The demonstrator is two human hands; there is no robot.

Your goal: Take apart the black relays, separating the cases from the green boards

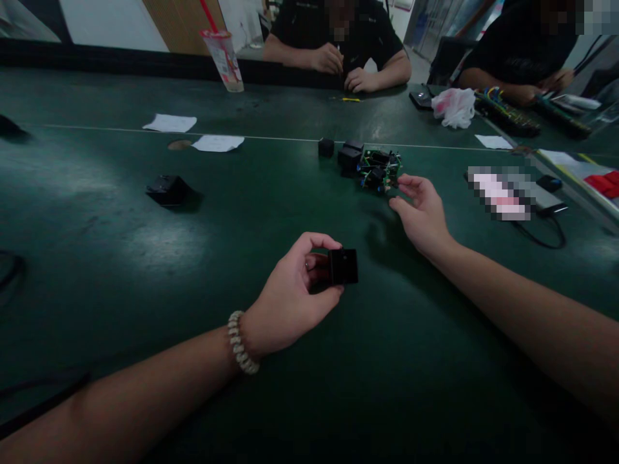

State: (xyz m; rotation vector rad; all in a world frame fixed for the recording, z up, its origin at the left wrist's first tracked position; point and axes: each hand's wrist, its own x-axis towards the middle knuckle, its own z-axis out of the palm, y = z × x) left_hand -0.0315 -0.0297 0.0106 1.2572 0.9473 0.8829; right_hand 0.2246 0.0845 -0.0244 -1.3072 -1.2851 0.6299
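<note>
Between the thumb and fingers of my left hand is a small black plastic case, held above the green table. My right hand reaches forward with thumb and fingers apart, its fingertips at the near right side of a heap of small circuit boards. Whether the fingertips touch a board I cannot tell. Left of the heap sit black boxy housings and a smaller black cube. Another black housing piece lies alone farther left.
Paper slips lie near the table seam. A plastic cup with a red straw stands at the back left. Toward the right are a phone, a cable, a crumpled plastic bag and wired boards. Two people sit across the table.
</note>
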